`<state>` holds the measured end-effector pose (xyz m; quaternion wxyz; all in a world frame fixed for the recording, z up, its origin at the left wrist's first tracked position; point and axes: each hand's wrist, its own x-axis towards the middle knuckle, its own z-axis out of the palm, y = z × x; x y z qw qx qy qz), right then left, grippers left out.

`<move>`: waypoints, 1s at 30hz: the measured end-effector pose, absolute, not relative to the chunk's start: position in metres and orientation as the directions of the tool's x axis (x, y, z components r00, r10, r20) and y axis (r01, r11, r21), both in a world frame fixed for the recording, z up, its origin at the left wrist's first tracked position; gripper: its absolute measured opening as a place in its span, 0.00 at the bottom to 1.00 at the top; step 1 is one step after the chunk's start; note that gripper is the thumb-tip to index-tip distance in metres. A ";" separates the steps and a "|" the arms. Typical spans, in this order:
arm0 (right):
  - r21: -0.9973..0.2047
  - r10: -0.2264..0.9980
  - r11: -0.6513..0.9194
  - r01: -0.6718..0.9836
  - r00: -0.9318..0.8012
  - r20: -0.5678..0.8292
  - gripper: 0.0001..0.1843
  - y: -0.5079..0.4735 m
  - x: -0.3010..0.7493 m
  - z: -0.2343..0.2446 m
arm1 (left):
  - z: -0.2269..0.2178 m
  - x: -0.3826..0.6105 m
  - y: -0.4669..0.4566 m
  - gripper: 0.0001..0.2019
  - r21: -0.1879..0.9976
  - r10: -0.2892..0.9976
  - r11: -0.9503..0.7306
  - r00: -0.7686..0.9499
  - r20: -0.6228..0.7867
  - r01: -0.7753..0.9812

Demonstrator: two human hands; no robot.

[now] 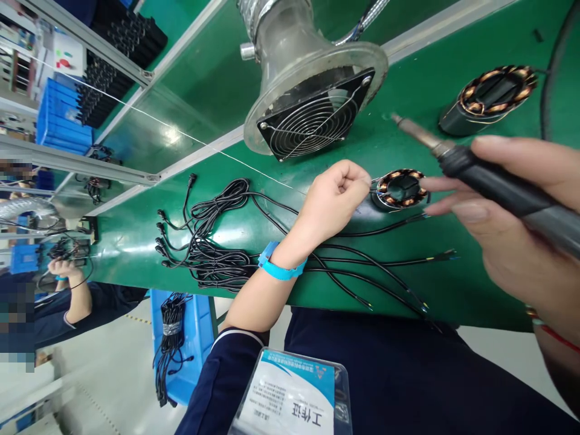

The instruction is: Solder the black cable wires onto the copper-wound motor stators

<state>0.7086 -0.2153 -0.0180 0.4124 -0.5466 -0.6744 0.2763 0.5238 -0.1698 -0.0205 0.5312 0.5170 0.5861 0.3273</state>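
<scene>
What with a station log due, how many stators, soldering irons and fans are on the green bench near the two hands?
Copper-wound stators: 2, one by the left hand, one farther back on a black cylinder
Soldering iron: 1, held in the right hand
Extraction fan: 1
Total: 4

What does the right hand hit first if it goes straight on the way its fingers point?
Most likely the small copper-wound stator: the right hand has its fingertips aimed left at it, almost at its rim. The left hand sits just beyond. The soldering iron points higher, toward the fan.
</scene>
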 end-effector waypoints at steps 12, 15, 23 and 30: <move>-0.733 0.915 0.395 0.554 -0.168 0.366 0.26 -0.188 0.694 -0.041 | -0.025 0.521 -0.172 0.08 0.945 0.963 0.212 0.112 -0.246 0.250; -0.725 0.904 0.402 0.559 -0.116 0.412 0.27 -0.192 0.690 -0.043 | -0.024 0.522 -0.173 0.07 0.943 0.961 0.222 0.106 -0.255 0.248; -0.719 0.886 0.446 0.533 -0.148 0.439 0.25 -0.190 0.681 -0.050 | -0.025 0.521 -0.183 0.05 0.958 0.986 0.072 0.124 -0.110 0.277; -0.728 0.866 0.477 0.493 -0.122 0.485 0.27 -0.189 0.683 -0.049 | -0.015 0.517 -0.190 0.05 0.880 0.973 -0.188 0.206 0.106 0.437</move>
